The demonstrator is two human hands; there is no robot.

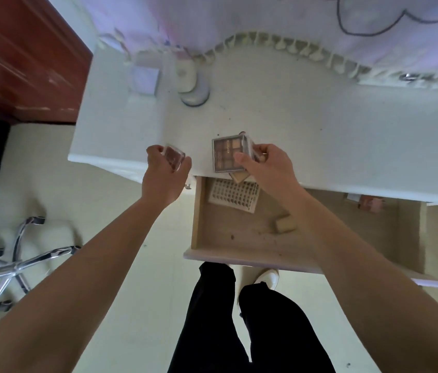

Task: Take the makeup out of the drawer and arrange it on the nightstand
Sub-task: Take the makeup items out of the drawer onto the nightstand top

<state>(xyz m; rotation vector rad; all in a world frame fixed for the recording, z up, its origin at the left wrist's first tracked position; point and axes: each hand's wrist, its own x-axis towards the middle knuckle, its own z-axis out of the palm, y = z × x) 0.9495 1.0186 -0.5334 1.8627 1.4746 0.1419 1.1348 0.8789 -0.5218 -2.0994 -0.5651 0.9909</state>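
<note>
My left hand (165, 170) grips a small clear compact with a brownish-red pan (175, 157) over the front edge of the white nightstand (279, 125). My right hand (266, 165) holds an eyeshadow palette (227, 154) with several beige and brown pans, also above the front edge. Below, the wooden drawer (199, 211) stands pulled open. Inside lie a white perforated tray (234, 195), a small tan sponge block (285, 224) and a beige item (239, 177) partly under the nightstand top. A pink item (371, 204) sits at the drawer's far right.
At the back left of the nightstand stand a lavender box (145, 79) and a white bottle on a grey round base (189, 84). A fringed cloth (293, 47) hangs along the back. A chair's chrome base (18, 259) is on the floor at left, beside a brown cabinet (24, 55).
</note>
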